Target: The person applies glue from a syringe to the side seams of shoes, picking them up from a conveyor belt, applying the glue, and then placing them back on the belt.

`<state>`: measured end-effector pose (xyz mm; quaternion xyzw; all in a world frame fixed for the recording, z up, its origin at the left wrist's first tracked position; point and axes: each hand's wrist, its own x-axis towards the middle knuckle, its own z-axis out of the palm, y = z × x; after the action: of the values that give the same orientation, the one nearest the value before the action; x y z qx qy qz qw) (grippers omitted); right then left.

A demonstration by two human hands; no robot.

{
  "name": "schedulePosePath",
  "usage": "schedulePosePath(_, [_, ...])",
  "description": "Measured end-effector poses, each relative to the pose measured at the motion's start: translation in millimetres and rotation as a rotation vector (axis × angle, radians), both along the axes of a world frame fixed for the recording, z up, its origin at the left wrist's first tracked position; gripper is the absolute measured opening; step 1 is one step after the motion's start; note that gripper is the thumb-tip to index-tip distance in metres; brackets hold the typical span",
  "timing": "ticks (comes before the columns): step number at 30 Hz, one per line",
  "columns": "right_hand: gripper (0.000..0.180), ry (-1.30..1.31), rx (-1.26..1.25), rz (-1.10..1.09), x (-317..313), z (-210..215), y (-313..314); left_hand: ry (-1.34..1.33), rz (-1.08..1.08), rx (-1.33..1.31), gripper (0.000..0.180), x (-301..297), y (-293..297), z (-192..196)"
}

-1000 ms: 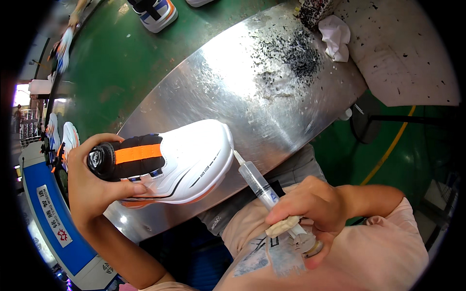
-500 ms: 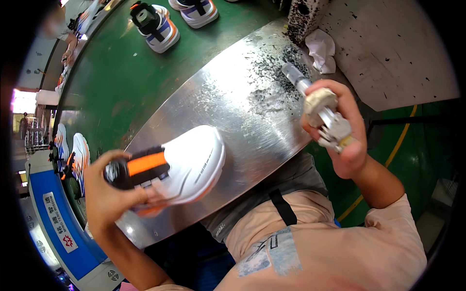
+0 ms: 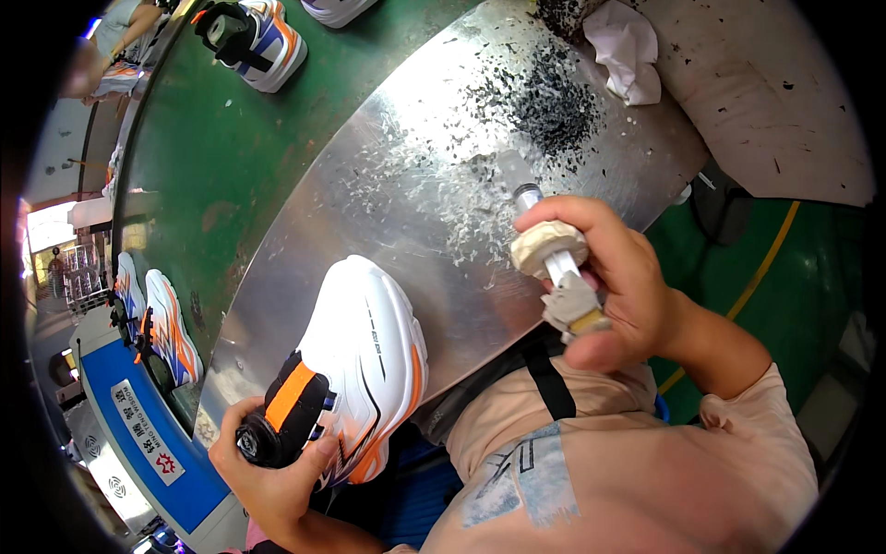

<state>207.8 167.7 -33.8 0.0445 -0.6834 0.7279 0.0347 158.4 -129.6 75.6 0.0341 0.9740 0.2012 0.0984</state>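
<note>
The right hand (image 3: pixel 628 286) is clamped on a syringe (image 3: pixel 554 254): the fingers curl round its wrapped collar and the thumb sits at the plunger end, with the clear barrel poking out past the fingertips toward the sheet; what is in the barrel cannot be told. The left hand (image 3: pixel 272 471) grips a shoe (image 3: pixel 360 369) at its heel, fingers and thumb closed around the black and orange heel piece. The shoe is white with orange trim and thin black lines along the side; its toe points away from the fingers, lying on a metal sheet (image 3: pixel 406 185) whose near edge runs just under the sole. Beyond the syringe tip the sheet carries scattered black and pale shavings (image 3: pixel 544 102); the stretch between the two hands is bare metal. A crumpled cloth (image 3: pixel 628 46) lies at the sheet's far edge, well beyond the right fingers. Left of the sheet runs a green belt (image 3: pixel 212 157) with another shoe (image 3: pixel 249 37) far off, and more shoes (image 3: pixel 157 323) stand just beyond the left hand's outer side.
</note>
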Motion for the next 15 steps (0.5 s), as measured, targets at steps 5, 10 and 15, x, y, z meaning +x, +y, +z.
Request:
schedulePosePath(5, [0.084,-0.068,-0.289,0.021,7,-2,-2,-0.008,0.015,-0.009,0.051,1,-5,0])
schedulePosePath(10, [0.105,-0.281,-0.583,-0.068,-1,33,-14,-0.019,0.078,0.114,0.05,-4,-6,-1])
schedulePosePath(15, [0.104,0.009,-0.323,-0.088,-12,6,-13,-0.047,0.105,0.191,0.063,-14,-14,2])
